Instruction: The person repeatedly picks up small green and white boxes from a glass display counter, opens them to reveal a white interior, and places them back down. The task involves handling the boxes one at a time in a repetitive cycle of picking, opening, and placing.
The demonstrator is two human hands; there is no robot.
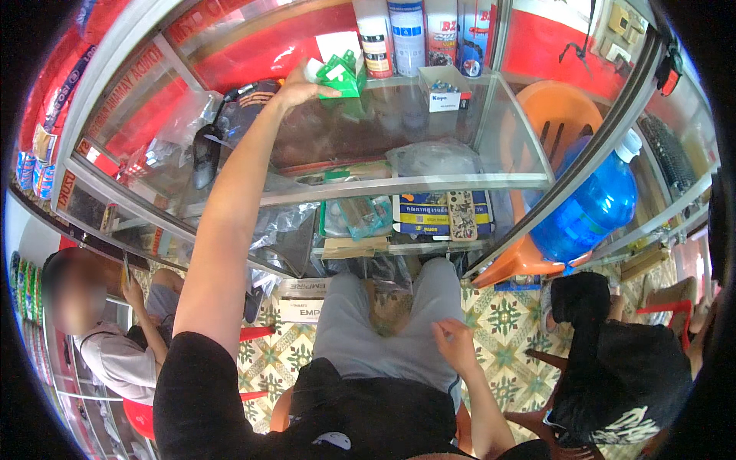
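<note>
My left arm stretches up over the glass shelf of a display cabinet, and my left hand grips a small green box at its left side. The thumb lies along the box's lower front edge. A white piece shows between the fingers and the box. My right hand is held low above my right thigh, its fingers loosely bent and slightly apart, with nothing seen in it. On the same shelf, right of the green box, stands a small open white carton with small parts inside.
Several spray cans line the shelf's back. Below lie a blue and yellow box and a patterned phone case. A blue water jug rests on an orange chair at right. People sit on both sides.
</note>
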